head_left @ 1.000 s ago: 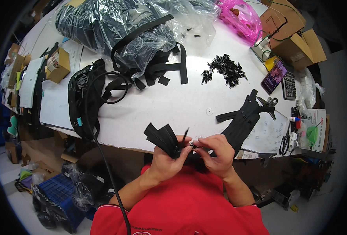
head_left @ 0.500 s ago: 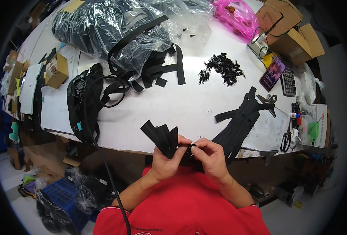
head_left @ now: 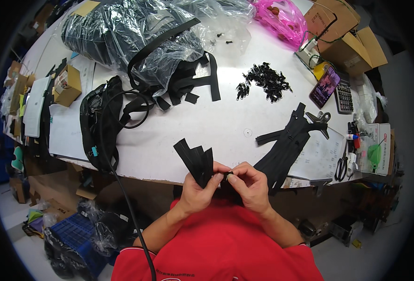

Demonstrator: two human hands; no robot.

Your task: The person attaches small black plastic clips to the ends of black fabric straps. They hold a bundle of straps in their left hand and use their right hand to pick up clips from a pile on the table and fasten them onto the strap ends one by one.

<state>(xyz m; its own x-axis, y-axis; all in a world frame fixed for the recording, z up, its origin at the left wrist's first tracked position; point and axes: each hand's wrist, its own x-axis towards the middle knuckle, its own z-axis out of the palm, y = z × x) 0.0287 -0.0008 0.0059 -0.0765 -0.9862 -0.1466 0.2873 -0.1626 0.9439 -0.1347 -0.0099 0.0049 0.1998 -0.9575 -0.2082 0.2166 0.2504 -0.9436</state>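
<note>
My left hand (head_left: 196, 193) is closed round a fanned bunch of black zipper tapes (head_left: 195, 161), whose free ends stick up over the table's front edge. Close beside it, my right hand (head_left: 253, 188) pinches a small black piece (head_left: 228, 174) between thumb and forefinger. The fingertips of both hands almost meet there, and they hide most of that piece. Farther back on the white table lies a loose pile of black zipper sliders (head_left: 268, 83). To the right of my hands, a bundle of black zippers (head_left: 285, 147) hangs partly over the edge, near a metal clamp (head_left: 320, 118).
Clear plastic bags (head_left: 132, 40) of dark material fill the back left. A black mesh bag (head_left: 99, 124) lies before them, with a black cable (head_left: 123, 187) running down past my left arm. On the right are a phone (head_left: 324, 87), a calculator (head_left: 343, 98), scissors (head_left: 341, 167) and cardboard boxes (head_left: 354, 51).
The zipper tapes in my left hand have shifted slightly right and stand more upright. My fingertips have come a little closer together round the small black piece.
</note>
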